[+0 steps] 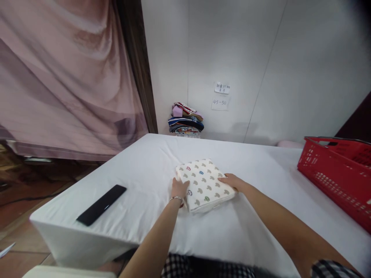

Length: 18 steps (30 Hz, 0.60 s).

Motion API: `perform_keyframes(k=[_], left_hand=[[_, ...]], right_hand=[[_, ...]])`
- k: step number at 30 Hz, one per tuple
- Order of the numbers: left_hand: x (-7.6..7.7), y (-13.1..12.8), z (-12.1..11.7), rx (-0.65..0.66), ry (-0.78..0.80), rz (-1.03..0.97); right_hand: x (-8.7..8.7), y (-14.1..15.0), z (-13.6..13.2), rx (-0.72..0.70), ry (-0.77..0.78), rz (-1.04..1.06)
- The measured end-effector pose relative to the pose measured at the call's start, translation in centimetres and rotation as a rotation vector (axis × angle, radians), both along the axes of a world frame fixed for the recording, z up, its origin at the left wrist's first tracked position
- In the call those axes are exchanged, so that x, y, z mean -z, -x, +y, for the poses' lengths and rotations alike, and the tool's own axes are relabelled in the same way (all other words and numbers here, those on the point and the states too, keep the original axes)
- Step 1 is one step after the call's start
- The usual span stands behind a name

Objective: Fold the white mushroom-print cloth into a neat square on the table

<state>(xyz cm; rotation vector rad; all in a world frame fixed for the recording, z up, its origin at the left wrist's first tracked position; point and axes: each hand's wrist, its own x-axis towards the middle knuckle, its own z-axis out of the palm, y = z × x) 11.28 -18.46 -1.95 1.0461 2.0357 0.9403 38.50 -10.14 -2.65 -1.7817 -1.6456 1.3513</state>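
Note:
A folded white cloth [204, 183] with a mushroom print lies near the front edge of the table, between my two hands. My left hand [179, 188], a bracelet at its wrist, grips the cloth's left side with the thumb on top. On the opposite side my right hand [232, 181] holds the right edge, its thumb over the upper face. The fingers of both hands are partly hidden under the cloth.
A white-covered table [139, 162] fills the middle. To the left lies a flat black object [102, 204]; at right stands a red plastic basket [336, 175]. Behind the table are stacked folded fabrics [186, 120], wall paper signs [221, 96] and a pink curtain [66, 77].

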Motion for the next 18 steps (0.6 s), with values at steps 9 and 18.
perform_keyframes(k=[9, 18], left_hand=[[0.0, -0.2, -1.3, 0.005, 0.069, -0.684], [0.2, -0.7, -2.3, -0.055, -0.001, -0.765]], right_hand=[[-1.0, 0.1, -0.7, 0.007, 0.391, 0.435], [-0.4, -1.5, -2.2, 0.015, 0.347, 0.501]])
